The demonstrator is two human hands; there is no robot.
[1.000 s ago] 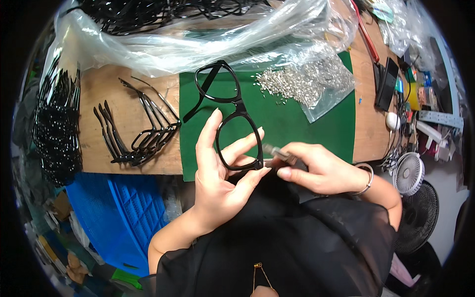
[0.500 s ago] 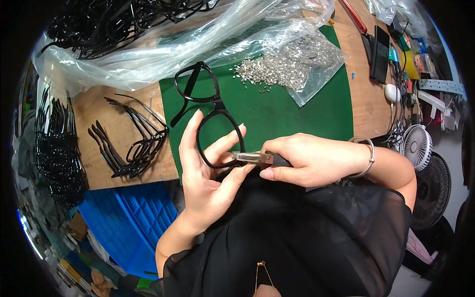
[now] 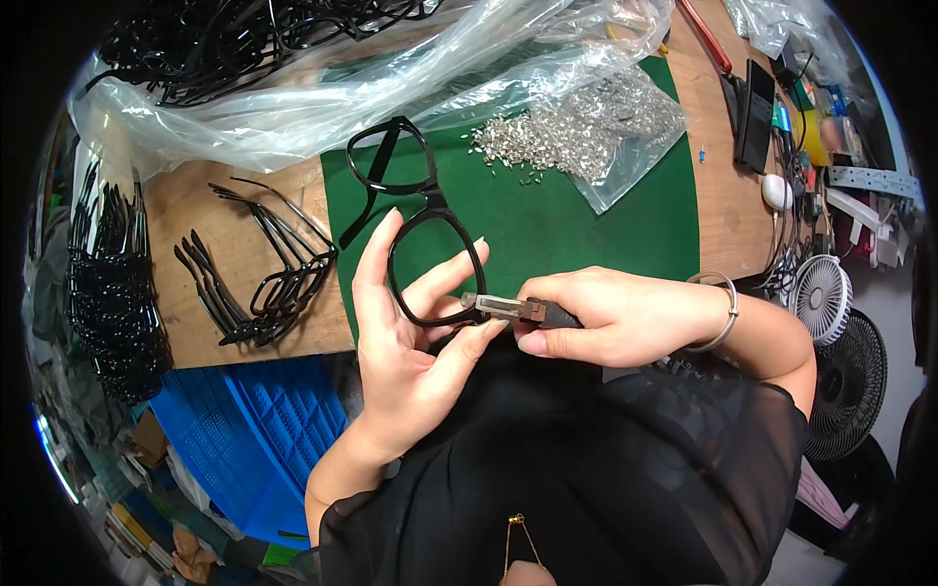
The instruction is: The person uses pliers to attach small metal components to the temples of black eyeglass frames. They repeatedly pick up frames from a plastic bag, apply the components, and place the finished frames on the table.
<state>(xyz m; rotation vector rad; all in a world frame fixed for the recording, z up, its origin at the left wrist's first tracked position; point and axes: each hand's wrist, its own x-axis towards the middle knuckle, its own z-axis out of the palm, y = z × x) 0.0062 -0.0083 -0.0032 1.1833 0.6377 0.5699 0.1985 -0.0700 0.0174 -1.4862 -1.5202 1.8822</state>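
My left hand (image 3: 405, 337) grips a black eyeglass frame (image 3: 433, 202) by its lower rim, the thumb pressing from below and the fingers spread around the lens opening. The frame is tilted over a green mat (image 3: 547, 230), its far temple folded out beyond the rim. In my right hand (image 3: 611, 314) is a pair of pliers (image 3: 508, 308) with metal jaws and dark handles. The jaws are at the frame's near right corner, next to my left thumb. Whether they clamp anything there is too small to tell.
Beyond the hands, small shiny metal pieces (image 3: 528, 142) spill from a clear bag (image 3: 625, 166). Several black frames (image 3: 283, 293) stand at the left, with stacked frames (image 3: 112, 293) farther left. A phone (image 3: 754, 117) and fans (image 3: 819, 300) lie rightward; a blue crate (image 3: 244, 439) is below.
The plier jaws have tilted slightly and sit a little higher against the frame's corner. Both hands keep their hold; the whole view has shifted slightly.
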